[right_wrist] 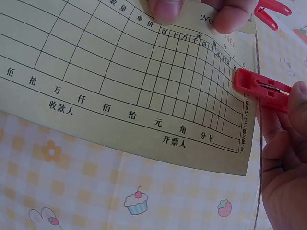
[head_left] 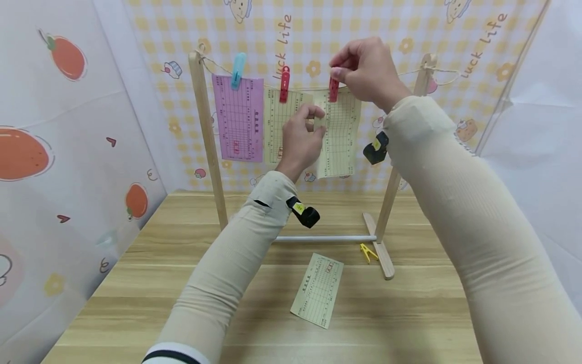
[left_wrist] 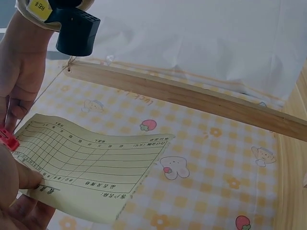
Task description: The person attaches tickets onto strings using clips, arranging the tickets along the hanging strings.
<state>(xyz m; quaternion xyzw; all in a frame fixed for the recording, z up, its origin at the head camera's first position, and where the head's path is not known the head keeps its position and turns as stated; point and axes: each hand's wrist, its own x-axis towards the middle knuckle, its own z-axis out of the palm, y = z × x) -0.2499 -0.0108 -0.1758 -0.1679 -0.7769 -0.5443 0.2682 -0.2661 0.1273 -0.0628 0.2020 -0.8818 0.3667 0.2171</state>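
My right hand (head_left: 370, 71) pinches a red clothespin (head_left: 334, 91) at the string (head_left: 313, 90), and its jaws bite the top edge of a pale yellow receipt slip (head_left: 341, 139). With thumb and fingers, my left hand (head_left: 301, 136) holds that slip by its left edge. In the right wrist view the clothespin (right_wrist: 261, 89) lies across the string and the slip's printed edge. The slip (left_wrist: 91, 163) bends slightly in the left wrist view. Just left of it, a second yellow slip (head_left: 274, 121) hangs from another red clothespin (head_left: 284, 86), partly behind my left hand.
A purple slip (head_left: 238, 121) hangs from a blue clothespin (head_left: 238, 71) at the left. Wooden posts (head_left: 209, 136) carry the string, with a white bar (head_left: 327, 238) low between them. On the table (head_left: 136, 298) lie a yellow slip (head_left: 318, 290) and a yellow clothespin (head_left: 368, 253).
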